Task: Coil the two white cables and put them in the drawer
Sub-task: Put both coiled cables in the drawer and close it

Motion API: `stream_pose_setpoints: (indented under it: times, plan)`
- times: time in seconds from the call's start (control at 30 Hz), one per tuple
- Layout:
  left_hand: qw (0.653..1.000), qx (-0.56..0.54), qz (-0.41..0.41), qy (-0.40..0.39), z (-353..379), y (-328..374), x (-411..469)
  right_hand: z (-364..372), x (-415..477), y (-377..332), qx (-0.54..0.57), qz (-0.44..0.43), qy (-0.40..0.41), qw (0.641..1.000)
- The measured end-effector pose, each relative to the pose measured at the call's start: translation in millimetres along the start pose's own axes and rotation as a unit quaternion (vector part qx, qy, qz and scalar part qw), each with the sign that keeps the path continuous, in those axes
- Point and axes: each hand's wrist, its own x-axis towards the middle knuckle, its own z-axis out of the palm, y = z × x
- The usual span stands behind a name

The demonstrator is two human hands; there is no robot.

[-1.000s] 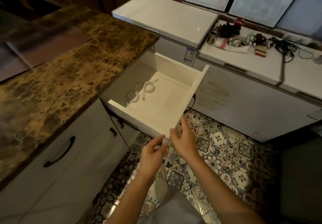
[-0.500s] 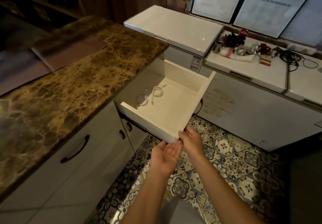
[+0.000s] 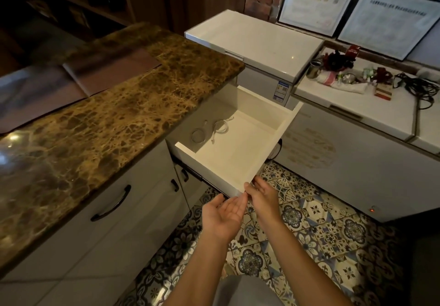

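Note:
The white drawer [image 3: 283, 128] stands pulled out from under the marble counter. Two coiled white cables lie on its floor near the back left: one coil [image 3: 198, 136] by the left wall, the other coil [image 3: 221, 127] just right of it. My left hand [image 3: 222, 215] is palm up, fingers spread, empty, just below the drawer's front corner. My right hand [image 3: 263, 195] rests its fingertips against that front corner, fingers loosely apart and nothing held in it.
A brown marble counter [image 3: 107, 119] with cabinet doors and black handles fills the left. White chest freezers [image 3: 259, 41] stand behind and to the right, one topped with clutter and black cords [image 3: 419, 86]. Patterned floor tiles [image 3: 321, 229] lie below.
My left hand let go of the drawer's front edge and turned palm up. The view shifted, so the drawer and counter sit further right in the frame. The cables stayed put.

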Motion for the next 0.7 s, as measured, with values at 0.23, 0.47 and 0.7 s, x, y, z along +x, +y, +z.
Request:
stream_pose_setpoints:
  times: [0.23,0.47,0.7]
  plan:
    - [1.000,-0.016,0.023,0.003,4,11,-1,15,9,-2,0.047,0.013,-0.001,0.999]
    - [0.999,-0.030,0.033,0.006,5,21,2,26,15,-2,0.052,0.024,0.006,0.998]
    - [0.997,-0.060,0.050,0.006,10,29,1,41,21,-8,0.049,0.034,0.000,0.998]
